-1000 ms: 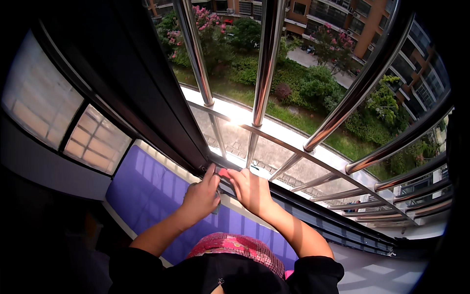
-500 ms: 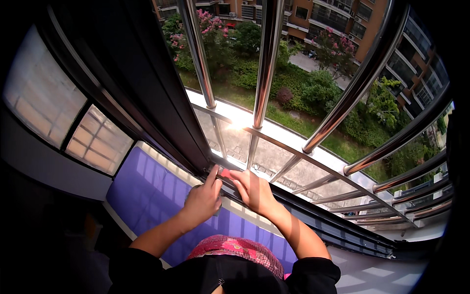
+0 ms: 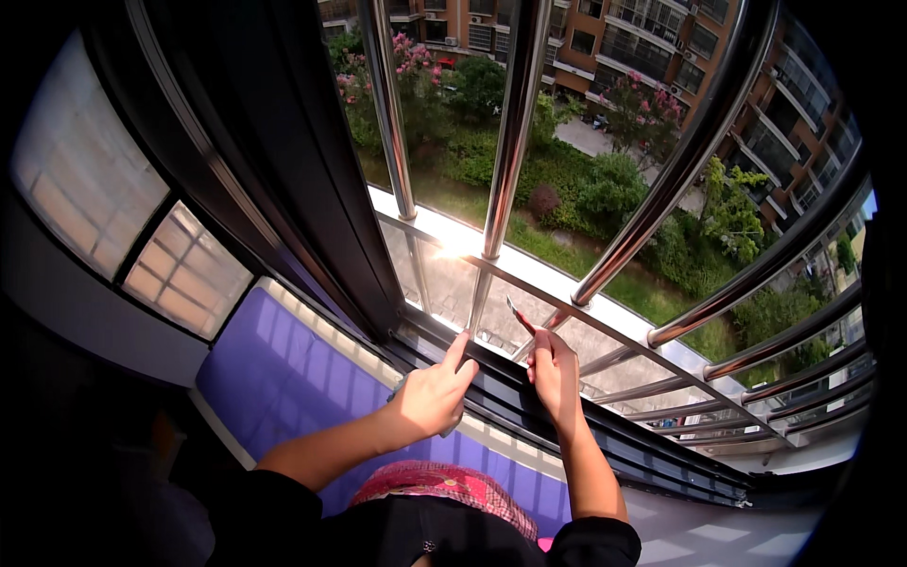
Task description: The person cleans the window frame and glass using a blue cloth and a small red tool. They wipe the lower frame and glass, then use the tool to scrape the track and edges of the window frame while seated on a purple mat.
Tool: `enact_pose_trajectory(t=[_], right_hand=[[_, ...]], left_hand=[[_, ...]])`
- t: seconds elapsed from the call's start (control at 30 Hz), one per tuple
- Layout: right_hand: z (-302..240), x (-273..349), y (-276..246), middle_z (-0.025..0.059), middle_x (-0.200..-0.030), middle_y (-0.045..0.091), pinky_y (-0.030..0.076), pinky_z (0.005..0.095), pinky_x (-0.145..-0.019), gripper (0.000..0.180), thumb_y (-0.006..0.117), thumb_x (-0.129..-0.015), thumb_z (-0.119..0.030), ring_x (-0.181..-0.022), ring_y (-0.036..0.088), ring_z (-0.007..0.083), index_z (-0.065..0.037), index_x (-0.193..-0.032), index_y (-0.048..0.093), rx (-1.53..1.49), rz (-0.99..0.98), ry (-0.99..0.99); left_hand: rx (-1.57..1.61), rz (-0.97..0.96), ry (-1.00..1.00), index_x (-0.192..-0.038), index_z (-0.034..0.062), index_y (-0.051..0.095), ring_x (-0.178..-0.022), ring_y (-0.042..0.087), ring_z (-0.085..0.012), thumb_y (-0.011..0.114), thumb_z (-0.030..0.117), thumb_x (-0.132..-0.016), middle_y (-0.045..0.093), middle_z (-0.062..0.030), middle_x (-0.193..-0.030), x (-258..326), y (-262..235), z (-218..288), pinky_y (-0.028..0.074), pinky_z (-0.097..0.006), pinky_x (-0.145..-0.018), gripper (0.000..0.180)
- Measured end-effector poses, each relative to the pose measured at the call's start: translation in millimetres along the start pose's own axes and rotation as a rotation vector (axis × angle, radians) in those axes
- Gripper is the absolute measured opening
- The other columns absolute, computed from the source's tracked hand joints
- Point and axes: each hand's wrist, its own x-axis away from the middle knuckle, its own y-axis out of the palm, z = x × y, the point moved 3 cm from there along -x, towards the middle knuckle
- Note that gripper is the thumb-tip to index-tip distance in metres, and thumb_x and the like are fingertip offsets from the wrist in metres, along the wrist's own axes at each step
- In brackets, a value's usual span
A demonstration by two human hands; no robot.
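Note:
My right hand [image 3: 556,370] is closed round a small red-handled tool [image 3: 523,321] with a pale, metallic-looking tip. The tool points up and away over the outer edge of the window sill, in front of the bars; its exact kind is too small to tell. To its left, my left hand [image 3: 433,397] stretches its index finger toward the black window track [image 3: 496,387]. The other fingers curl round a bunched greyish cloth [image 3: 452,427], which shows only at the edges of the palm.
Shiny metal bars [image 3: 503,161] stand outside the opening, joined by a crossbar [image 3: 539,284]. A dark window frame [image 3: 283,170] rises at the left. Below it lies a purple padded surface [image 3: 274,359] with a pale border. Greenery and buildings show beyond the bars.
My hands have come apart from the track's left corner. The right one has moved right and lifted the red-handled tool; the left one has shifted slightly right and nearer, index finger out.

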Motion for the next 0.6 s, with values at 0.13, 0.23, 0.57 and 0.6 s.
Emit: enact_pose_trajectory(t=[0.13,0.23,0.57,0.6], right_hand=[[-4,2,-1,0.0124,-0.072,0.061,0.045,0.0311,-0.059,0.028,0.046,-0.094,-0.021,-0.062,0.058,0.0196,0.002,-0.103,0.06,0.219,0.059,-0.124],[-8,6,-1,0.0204,-0.083,0.063,0.047,0.0362,-0.066,0.025,0.049,-0.091,-0.019,-0.075,0.063,0.0328,-0.001,-0.104,0.061,0.318,0.099,-0.219],[-21,23,-5,0.0162,-0.075,0.064,0.049,0.0407,-0.065,0.021,0.056,-0.086,-0.025,-0.072,0.063,0.0347,-0.008,-0.089,0.068,0.578,-0.067,-0.336],[-27,23,-8,0.0164,-0.074,0.064,0.049,0.0406,-0.065,0.021,0.057,-0.086,-0.026,-0.072,0.063,0.0345,-0.008,-0.089,0.068,0.603,0.033,-0.358]], left_hand=[[0.043,0.001,-0.025,-0.101,0.0051,0.045,-0.072,0.062,-0.035,0.064,0.004,-0.064,0.029,-0.0255,-0.138,6,2,-5,0.052,-0.041,-0.062,0.042],[0.091,0.024,-0.022,-0.103,0.0059,0.046,-0.072,0.062,-0.0348,0.064,0.003,-0.066,0.031,-0.0232,-0.138,13,0,-7,0.052,-0.04,-0.061,0.041],[0.105,0.067,-0.006,-0.101,0.0057,0.047,-0.073,0.062,-0.035,0.062,0.004,-0.067,0.033,-0.0203,-0.139,25,-12,-8,0.05,-0.04,-0.059,0.037],[0.1,0.07,0.0,-0.101,0.0056,0.046,-0.073,0.062,-0.0351,0.062,0.004,-0.067,0.033,-0.0205,-0.139,25,-12,-8,0.05,-0.04,-0.059,0.037]])
